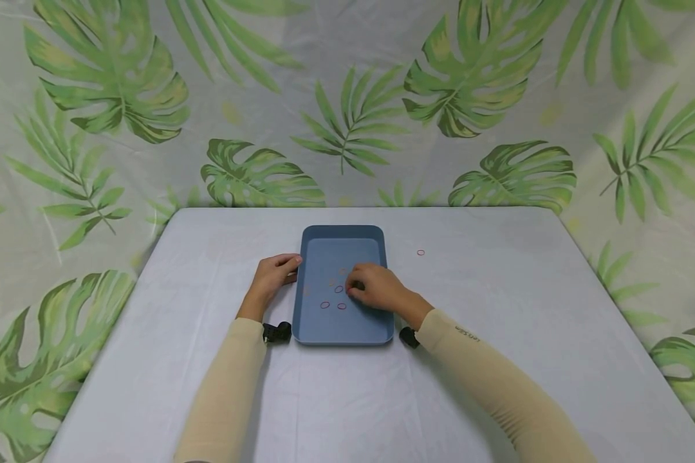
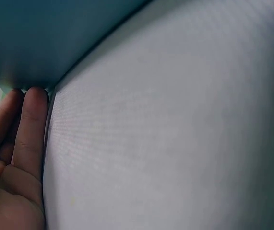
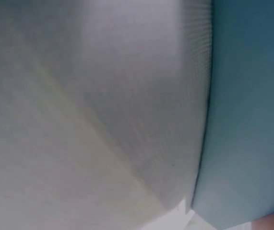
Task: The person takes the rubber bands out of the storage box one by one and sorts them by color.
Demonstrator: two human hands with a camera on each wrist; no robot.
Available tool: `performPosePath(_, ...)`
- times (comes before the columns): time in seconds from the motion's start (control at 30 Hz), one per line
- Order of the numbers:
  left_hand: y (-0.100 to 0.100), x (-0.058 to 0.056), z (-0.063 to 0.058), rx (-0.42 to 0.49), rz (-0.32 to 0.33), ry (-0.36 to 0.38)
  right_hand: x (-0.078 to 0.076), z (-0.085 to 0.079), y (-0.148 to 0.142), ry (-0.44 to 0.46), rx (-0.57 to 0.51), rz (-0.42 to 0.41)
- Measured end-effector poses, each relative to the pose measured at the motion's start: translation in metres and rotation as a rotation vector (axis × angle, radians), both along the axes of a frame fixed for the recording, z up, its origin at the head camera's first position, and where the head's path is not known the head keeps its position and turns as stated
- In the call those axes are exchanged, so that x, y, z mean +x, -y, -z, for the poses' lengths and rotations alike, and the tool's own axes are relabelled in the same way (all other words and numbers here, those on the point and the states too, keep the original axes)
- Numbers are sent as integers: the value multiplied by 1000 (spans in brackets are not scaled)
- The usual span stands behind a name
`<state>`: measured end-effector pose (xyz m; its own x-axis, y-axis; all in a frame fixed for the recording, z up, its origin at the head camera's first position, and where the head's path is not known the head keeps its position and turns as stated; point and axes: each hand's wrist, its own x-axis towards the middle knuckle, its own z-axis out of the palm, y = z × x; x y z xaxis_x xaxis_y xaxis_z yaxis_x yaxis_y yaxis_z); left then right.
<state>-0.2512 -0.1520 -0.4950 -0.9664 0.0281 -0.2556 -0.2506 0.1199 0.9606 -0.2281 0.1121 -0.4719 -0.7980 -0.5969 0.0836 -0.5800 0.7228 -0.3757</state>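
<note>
A blue rectangular tray [image 1: 343, 334] lies on the table with several small thin rings on its floor. Some are red, like the red ring [image 1: 325, 305] near the middle; paler orange ones, such as the orange ring [image 1: 343, 271], lie further back. My left hand [image 1: 272, 275] is at the tray's left side, its straight fingers [image 2: 32, 115] touching the outer wall. Over the tray's right half, my right hand [image 1: 376, 286] has its fingers curled and the fingertips pinched low, where a bit of red shows. In the right wrist view only a sliver of that hand appears.
One more red ring [image 1: 421, 253] lies on the white tablecloth [image 1: 486, 270] right of the tray. A leaf-printed curtain [image 1: 347, 116] stands behind the table and along its sides. Black wrist cameras [image 1: 278, 332] sit close to the tray's sides.
</note>
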Motion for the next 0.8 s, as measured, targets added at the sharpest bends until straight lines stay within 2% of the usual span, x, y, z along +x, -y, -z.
performPosePath(0.4, -1, -2, 1, -3, -8, 9, -3, -22, -9, 80, -306, 1)
performPosePath(0.6, -1, -2, 1, -6, -4, 0, -7, -30, -20, 93, -382, 17)
performPosePath(0.8, 0, -1, 0, -7, -2, -1, -12, -38, -38, 116, -402, 77)
